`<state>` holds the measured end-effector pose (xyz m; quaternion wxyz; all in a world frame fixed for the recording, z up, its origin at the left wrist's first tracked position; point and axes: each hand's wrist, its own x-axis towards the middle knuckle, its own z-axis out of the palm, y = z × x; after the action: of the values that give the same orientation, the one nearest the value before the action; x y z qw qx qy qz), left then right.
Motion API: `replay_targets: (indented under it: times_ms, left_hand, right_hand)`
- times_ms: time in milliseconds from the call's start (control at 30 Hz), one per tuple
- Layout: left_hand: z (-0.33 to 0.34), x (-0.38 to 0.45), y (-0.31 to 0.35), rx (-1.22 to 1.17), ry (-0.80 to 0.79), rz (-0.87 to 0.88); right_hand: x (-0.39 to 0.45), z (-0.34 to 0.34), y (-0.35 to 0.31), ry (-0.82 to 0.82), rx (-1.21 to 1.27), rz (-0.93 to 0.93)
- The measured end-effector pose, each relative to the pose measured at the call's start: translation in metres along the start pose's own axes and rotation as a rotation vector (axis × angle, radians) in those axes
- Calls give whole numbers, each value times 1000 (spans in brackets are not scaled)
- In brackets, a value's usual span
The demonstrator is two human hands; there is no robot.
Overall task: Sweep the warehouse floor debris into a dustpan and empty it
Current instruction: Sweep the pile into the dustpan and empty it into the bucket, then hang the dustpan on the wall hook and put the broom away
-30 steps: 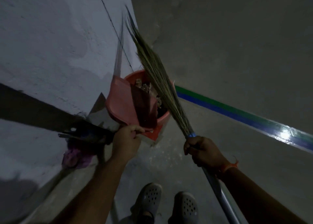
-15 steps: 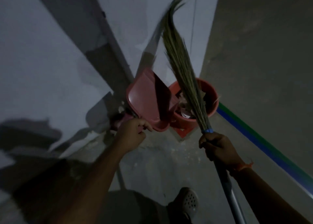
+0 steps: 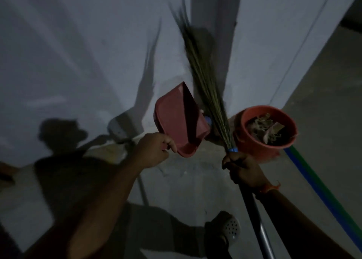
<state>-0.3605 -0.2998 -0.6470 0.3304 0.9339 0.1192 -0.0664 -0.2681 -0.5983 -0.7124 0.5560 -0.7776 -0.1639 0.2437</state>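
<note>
Red dustpan (image 3: 176, 119) gripped by left hand (image 3: 154, 151); right hand (image 3: 242, 170) fingers clamp broom (image 3: 207, 96); no writing legible.

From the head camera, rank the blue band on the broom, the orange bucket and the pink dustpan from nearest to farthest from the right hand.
Measured from the right hand:
1. Blue band, right above its knuckles.
2. Orange bucket, just beyond, up and right.
3. Pink dustpan, across to the left, by the left hand.

I see a smooth pink plastic dustpan (image 3: 176, 121), a dry grass-bristle broom (image 3: 207, 94) on a shiny metal handle, an orange plastic bucket (image 3: 252, 143), and a rough matt concrete floor (image 3: 186, 180).
</note>
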Motion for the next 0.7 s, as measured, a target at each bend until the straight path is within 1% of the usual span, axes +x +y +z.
replay_targets:
  times_ms: [100, 167, 233, 333, 433, 533, 633, 700]
  left_hand:
    - [-59, -57, -5, 106, -77, -43]
    - [-110, -86, 7, 252, -166, -53]
    - [-165, -107, 26, 367, -254, -7]
    - [-240, -126, 64, 539, -350, 48]
    - [-304, -131, 111, 744, -371, 91]
    - [-354, -130, 154, 805, -364, 58]
    - [-396, -125, 191, 906, -322, 11]
    - [-417, -115, 208, 988, -308, -36]
  right_hand:
    - [-22, 36, -45, -76, -123, -125]
    - [-28, 50, -90, -109, -216, -258]
    - [-28, 55, -144, -120, -328, -419]
    - [-18, 55, -227, -82, -516, -655]
    - [-7, 52, -307, -50, -549, -779]
    - [5, 46, -372, -29, -611, -867]
    - [22, 36, -422, 13, -680, -904]
    - [37, 31, -445, 94, -764, -944]
